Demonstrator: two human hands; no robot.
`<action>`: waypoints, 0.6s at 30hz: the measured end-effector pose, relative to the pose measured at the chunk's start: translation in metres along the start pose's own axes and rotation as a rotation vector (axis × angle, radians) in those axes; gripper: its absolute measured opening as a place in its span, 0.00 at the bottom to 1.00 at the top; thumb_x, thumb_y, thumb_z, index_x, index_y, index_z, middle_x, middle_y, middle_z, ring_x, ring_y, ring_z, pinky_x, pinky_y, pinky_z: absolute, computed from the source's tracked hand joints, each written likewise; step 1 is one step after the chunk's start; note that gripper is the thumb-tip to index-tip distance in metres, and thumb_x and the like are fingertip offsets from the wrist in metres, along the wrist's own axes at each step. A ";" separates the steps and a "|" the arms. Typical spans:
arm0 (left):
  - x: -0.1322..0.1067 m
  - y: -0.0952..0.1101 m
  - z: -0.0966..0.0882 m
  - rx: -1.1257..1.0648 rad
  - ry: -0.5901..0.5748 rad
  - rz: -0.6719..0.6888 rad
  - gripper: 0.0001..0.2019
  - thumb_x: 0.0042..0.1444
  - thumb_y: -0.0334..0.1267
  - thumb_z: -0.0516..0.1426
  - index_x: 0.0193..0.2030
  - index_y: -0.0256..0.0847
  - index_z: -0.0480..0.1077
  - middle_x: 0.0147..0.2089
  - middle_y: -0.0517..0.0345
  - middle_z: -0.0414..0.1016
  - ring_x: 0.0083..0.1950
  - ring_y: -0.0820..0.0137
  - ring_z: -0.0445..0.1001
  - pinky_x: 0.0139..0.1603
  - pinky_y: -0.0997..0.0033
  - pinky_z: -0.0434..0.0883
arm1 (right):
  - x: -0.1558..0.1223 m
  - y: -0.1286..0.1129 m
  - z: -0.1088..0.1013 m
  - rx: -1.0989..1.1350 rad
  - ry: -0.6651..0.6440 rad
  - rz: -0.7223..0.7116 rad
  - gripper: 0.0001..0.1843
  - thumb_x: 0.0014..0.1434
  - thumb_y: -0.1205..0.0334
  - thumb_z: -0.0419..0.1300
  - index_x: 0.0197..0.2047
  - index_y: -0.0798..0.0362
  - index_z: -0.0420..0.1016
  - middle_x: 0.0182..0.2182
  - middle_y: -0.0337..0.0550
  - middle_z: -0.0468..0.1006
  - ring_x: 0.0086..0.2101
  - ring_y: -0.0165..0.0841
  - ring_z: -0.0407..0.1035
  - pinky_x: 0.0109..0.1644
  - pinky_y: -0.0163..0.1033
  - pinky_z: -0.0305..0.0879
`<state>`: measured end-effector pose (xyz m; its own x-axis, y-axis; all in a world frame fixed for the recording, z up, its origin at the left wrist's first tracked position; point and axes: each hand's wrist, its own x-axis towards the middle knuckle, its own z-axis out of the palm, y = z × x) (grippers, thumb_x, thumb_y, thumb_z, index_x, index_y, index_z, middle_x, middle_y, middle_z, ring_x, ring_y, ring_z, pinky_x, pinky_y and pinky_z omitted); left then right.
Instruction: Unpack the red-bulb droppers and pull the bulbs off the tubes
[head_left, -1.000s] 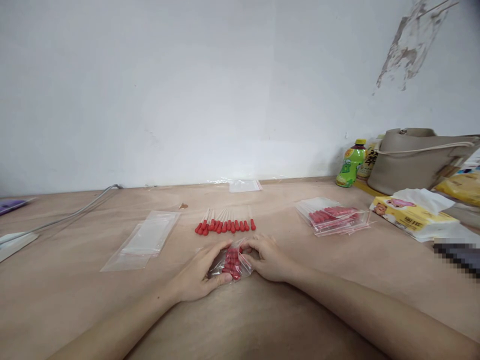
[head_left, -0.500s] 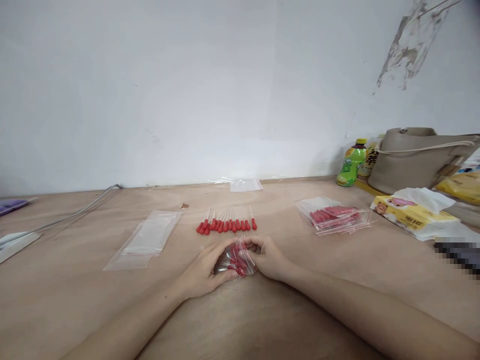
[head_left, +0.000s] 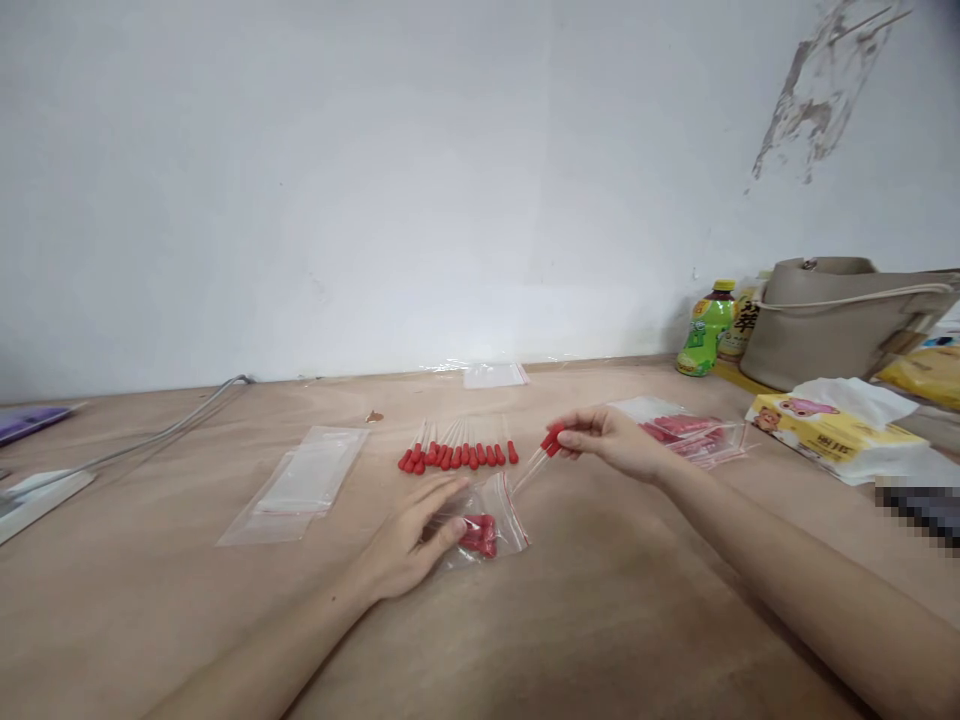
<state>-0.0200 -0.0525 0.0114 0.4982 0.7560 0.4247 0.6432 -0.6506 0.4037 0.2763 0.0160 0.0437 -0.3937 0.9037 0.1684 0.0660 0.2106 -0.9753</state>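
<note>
A small clear plastic zip bag [head_left: 504, 503] is pressed onto the counter [head_left: 600, 610] by the left hand [head_left: 411, 540], fingers outstretched. A red-bulbed clear dropper [head_left: 550, 441] is pinched between fingers of the raised right hand [head_left: 611, 440].

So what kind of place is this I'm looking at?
Likely an informal packing bench, not a lab: a plain wooden table against a scuffed white wall, red-capped droppers laid out beside zip bags, and a handbag, drink bottle and tissue pack off to the side.
</note>
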 end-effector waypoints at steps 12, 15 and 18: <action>0.033 -0.050 -0.004 0.328 0.323 -0.197 0.19 0.52 0.45 0.55 0.49 0.43 0.68 0.53 0.50 0.64 0.55 0.58 0.62 0.55 0.53 0.61 | 0.052 -0.002 0.062 -0.542 0.271 -0.666 0.07 0.56 0.65 0.56 0.36 0.53 0.74 0.35 0.44 0.77 0.37 0.32 0.70 0.43 0.41 0.66; 0.034 -0.059 0.000 0.294 0.286 -0.176 0.15 0.54 0.45 0.53 0.46 0.43 0.71 0.52 0.51 0.65 0.55 0.59 0.63 0.54 0.54 0.62 | 0.069 0.010 0.086 -0.871 0.162 -0.774 0.10 0.59 0.68 0.51 0.41 0.55 0.72 0.38 0.47 0.75 0.38 0.30 0.69 0.43 0.36 0.65; 0.034 -0.064 0.002 0.259 0.302 -0.193 0.13 0.55 0.44 0.52 0.42 0.43 0.73 0.49 0.52 0.68 0.52 0.62 0.66 0.52 0.56 0.65 | 0.082 0.021 0.099 -0.969 0.074 -0.785 0.11 0.59 0.71 0.50 0.40 0.55 0.72 0.38 0.47 0.74 0.38 0.30 0.69 0.41 0.33 0.64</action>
<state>-0.0435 0.0146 -0.0015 0.1867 0.7820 0.5947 0.8514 -0.4308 0.2991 0.1550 0.0576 0.0231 -0.5820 0.4223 0.6950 0.4968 0.8612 -0.1073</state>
